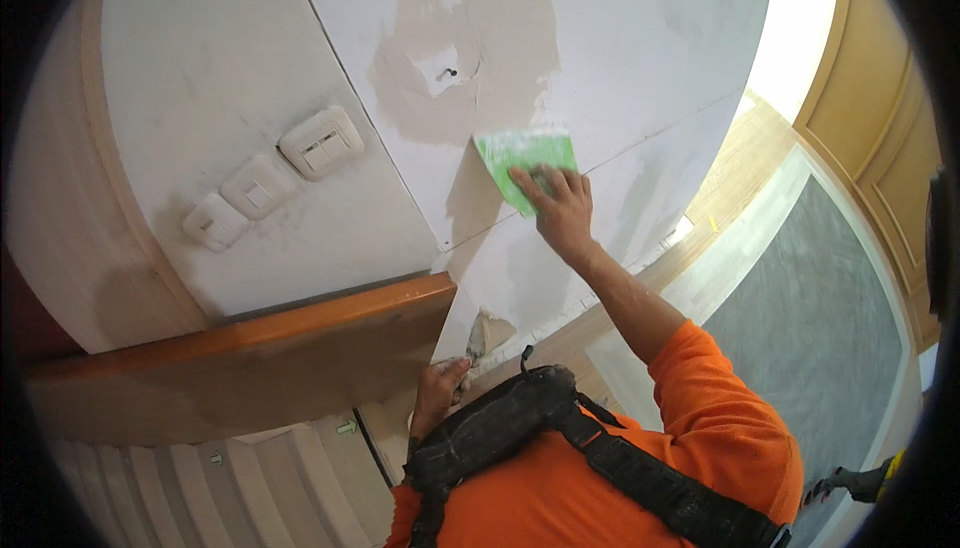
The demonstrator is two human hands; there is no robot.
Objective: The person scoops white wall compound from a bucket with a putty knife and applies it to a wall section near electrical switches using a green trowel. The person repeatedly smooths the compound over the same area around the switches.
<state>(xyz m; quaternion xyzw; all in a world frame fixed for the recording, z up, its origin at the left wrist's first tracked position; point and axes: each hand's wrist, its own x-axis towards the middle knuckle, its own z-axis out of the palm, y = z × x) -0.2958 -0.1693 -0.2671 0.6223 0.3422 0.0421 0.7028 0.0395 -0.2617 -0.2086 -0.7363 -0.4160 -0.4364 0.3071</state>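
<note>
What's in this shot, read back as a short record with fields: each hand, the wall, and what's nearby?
right hand: right hand presses a green spreader flat on the white wall
left hand: left hand grips a small putty knife, low by the wooden ledge
wall: tan filler patch with a small hole above the spreader
nearby: three white switches to the left

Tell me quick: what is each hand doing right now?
Left hand: closed around a putty knife.
Right hand: pressing a green spreader flat on the wall.
</note>
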